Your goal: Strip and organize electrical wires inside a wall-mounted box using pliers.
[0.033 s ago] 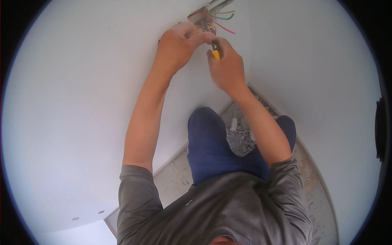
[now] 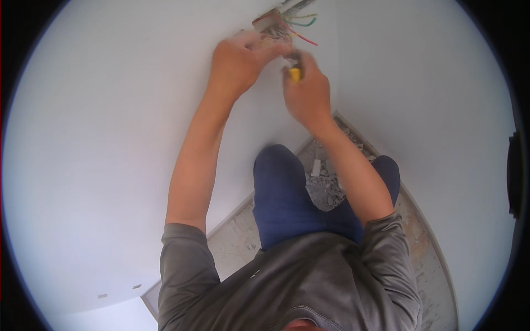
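Observation:
Both my hands are raised at the wall opening with the wires. My left hand [image 2: 234, 63] is closed, its thumb and fingers pinching electrical wires [image 2: 276, 34] by the edge of the opening. My right hand [image 2: 309, 91], just below and to the right, is closed round yellow-handled pliers [image 2: 295, 74]. Their dark head points up toward my left fingertips and is blurred; whether it touches a wire I cannot tell. Several loose red, green and yellow wires [image 2: 306, 39] stick out to the right of the opening.
A white pipe [image 2: 288, 6] runs up from the opening. The white wall [image 2: 121, 138] meets another wall on the right. Grey rubble [image 2: 327, 187] lies on the floor in the corner, between my knees [image 2: 279, 171]. Small wall plates [image 2: 136, 287] show at lower left.
My right hand and the pliers have shifted slightly to the right and turned a little. My left hand has moved very slightly left, still at the wires.

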`<action>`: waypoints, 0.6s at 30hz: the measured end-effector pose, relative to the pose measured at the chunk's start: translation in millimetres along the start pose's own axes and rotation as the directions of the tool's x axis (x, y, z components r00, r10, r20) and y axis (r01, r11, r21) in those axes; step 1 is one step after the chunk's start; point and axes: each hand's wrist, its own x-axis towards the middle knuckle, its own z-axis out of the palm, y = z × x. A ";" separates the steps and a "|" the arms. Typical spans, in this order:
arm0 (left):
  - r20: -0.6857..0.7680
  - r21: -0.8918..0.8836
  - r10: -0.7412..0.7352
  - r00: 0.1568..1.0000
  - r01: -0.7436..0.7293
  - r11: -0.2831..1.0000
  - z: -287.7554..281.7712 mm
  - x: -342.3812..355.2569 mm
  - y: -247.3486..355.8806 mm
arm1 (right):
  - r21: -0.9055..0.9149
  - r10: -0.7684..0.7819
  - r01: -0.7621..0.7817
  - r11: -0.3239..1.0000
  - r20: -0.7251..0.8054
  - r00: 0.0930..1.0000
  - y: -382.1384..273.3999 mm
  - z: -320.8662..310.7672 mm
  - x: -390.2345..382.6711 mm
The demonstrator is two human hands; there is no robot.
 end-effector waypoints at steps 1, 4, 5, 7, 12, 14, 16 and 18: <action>-0.078 0.093 0.047 0.996 -0.040 0.995 2.1 -1.9 4.3 | 0.010 -0.068 0.068 0.998 -0.040 0.997 -0.7 -5.0 -1.3; -0.147 0.161 0.337 0.930 -0.313 0.936 -1.6 -10.1 13.4 | 0.115 -0.084 0.102 0.988 -0.149 0.985 14.3 -43.4 -12.4; -0.075 0.039 0.118 0.990 -0.115 0.993 -5.7 -13.3 15.0 | 0.040 -0.039 0.046 0.998 -0.171 0.985 26.5 -65.0 -19.9; -0.043 -0.031 0.069 0.997 -0.070 0.997 -7.6 -21.2 18.1 | -0.004 -0.177 0.180 0.984 0.153 0.972 54.1 -117.1 -43.2; -0.111 0.160 0.222 0.969 -0.203 0.966 -8.4 -48.7 20.6 | -0.247 0.449 -0.376 0.893 0.432 0.782 119.7 -304.8 -128.3; -0.269 0.267 0.123 0.955 -0.049 0.962 -10.9 -60.6 19.5 | -0.194 0.718 -0.696 0.692 0.285 0.635 144.9 -353.2 -182.5; -0.329 0.027 0.214 0.920 -0.218 0.976 -7.0 -65.8 19.3 | -0.188 0.889 -0.875 0.446 0.208 0.409 175.6 -401.2 -242.9; -0.373 -0.033 0.259 0.891 -0.292 0.956 -3.7 -72.8 16.0 | -0.008 0.979 -0.979 0.205 0.011 0.205 208.3 -415.4 -314.8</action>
